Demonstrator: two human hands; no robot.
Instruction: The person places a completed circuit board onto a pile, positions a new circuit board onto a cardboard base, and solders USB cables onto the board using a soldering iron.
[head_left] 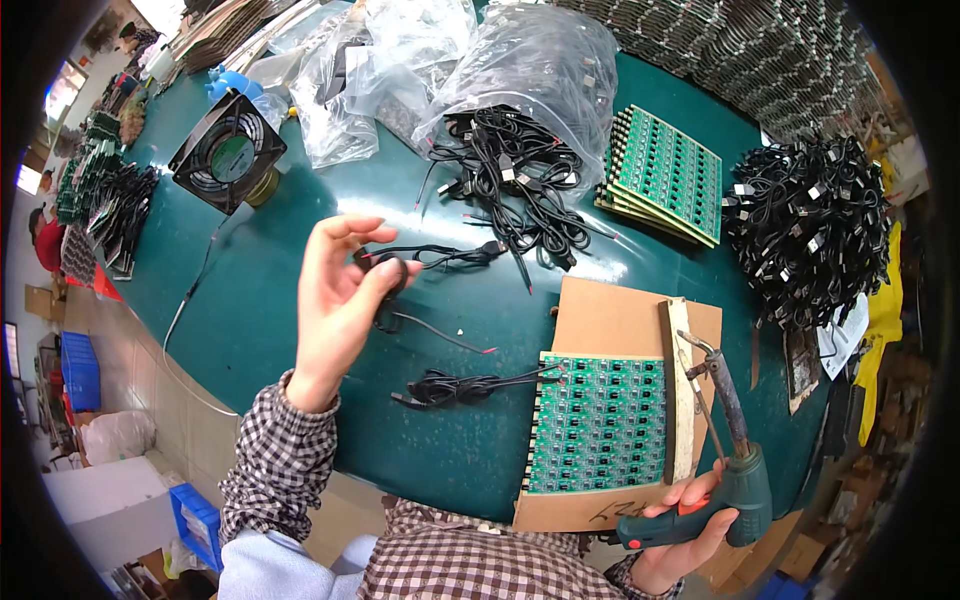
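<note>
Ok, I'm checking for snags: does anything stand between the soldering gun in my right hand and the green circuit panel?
Yes: a pale strip lies along the right edge of the green circuit panel, between it and the soldering gun in your right hand. I see nothing else between.

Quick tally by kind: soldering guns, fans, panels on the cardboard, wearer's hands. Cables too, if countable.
Soldering guns: 1
Fans: 1
Green panels visible on the cardboard: 1
Hands: 2 (left hand, right hand)
Total: 5
Black cables: too tangled to count, left out.
</note>
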